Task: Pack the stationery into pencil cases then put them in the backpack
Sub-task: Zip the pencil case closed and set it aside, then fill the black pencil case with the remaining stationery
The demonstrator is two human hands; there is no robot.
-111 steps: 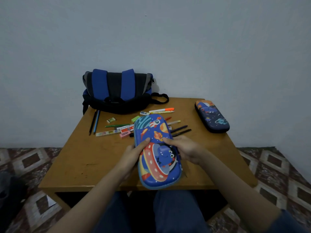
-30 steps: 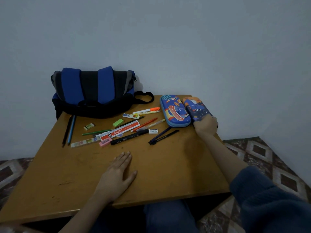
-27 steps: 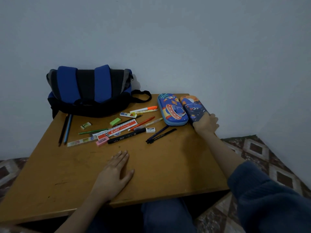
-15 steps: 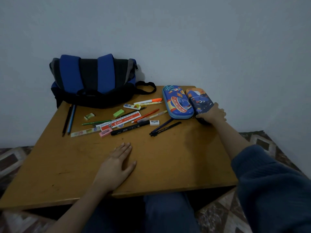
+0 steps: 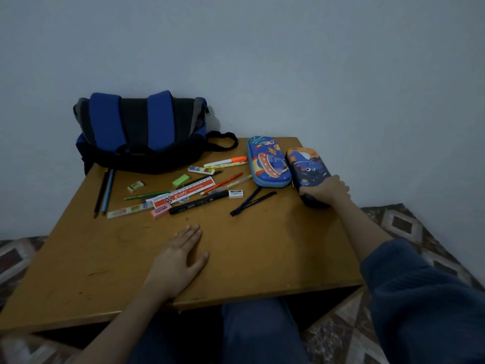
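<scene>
My right hand (image 5: 325, 191) curls over the near end of the dark navy pencil case (image 5: 307, 166) at the far right of the table (image 5: 262, 245). The brighter blue pencil case (image 5: 267, 161) lies just left of it. My left hand (image 5: 181, 256) rests flat on the near middle, fingers straight, well apart from both cases. Loose stationery (image 5: 199, 204) lies between that hand and the backpack (image 5: 141, 132) at far left. The red ruler (image 5: 183, 196) reads "g'soft"; other labels are too small to read.
</scene>
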